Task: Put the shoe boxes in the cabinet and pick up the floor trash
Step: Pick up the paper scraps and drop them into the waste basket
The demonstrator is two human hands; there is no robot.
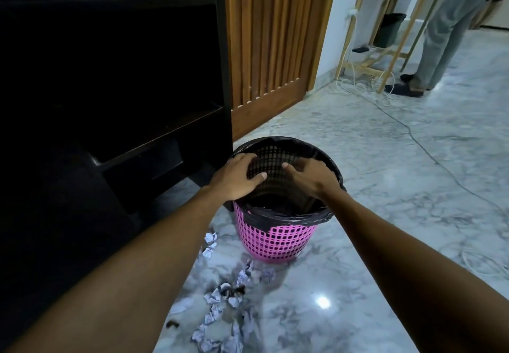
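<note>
Littering marble: crumpled paper scraps (220, 303) (white, balled)

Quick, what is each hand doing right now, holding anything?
Left hand: open, resting on the rim of the pink plastic mesh bin, holding nothing.
Right hand: open over the bin, holding nothing.

grey-veined marble floor (385, 159), glossy, with a bright glare spot (322, 301) near the bottom. a slatted wooden door (272, 35) stands beside a pale wall (333, 35). further right, a light wooden rack (385, 22) (a dark bin (389, 29) on its shelf) with white cables (358, 82) trailing at its foot.
</note>
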